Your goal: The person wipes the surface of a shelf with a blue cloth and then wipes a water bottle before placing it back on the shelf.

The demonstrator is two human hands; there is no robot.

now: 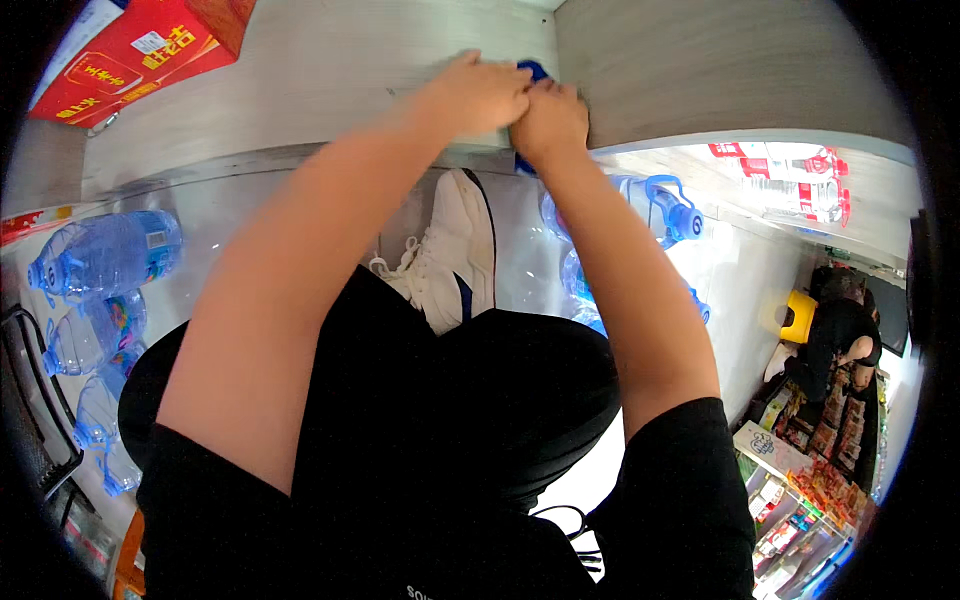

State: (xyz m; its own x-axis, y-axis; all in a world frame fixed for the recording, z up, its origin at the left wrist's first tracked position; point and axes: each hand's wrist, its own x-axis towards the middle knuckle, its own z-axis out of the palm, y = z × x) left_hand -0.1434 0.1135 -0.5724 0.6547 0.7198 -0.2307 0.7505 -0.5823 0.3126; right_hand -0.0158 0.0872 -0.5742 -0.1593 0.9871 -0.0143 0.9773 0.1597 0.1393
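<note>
Both hands meet at the inner corner of a pale wood-grain shelf (330,70). My right hand (553,118) is closed over a blue cloth (533,70), which shows above and below the fingers. Beside it, my left hand (482,95) reaches in from the left, its bent fingertips on the cloth's edge and against the right hand. Much of the cloth is hidden under the hands. Just below the shelf's front edge is my white shoe (455,250), between my forearms.
A red carton (150,60) sits on the shelf at far left. Large blue-capped water bottles (115,255) stand low on the left, with more bottles (640,205) by my right forearm. Red-capped bottles (800,185) line the right shelf. Another person (840,330) crouches at far right near packaged goods.
</note>
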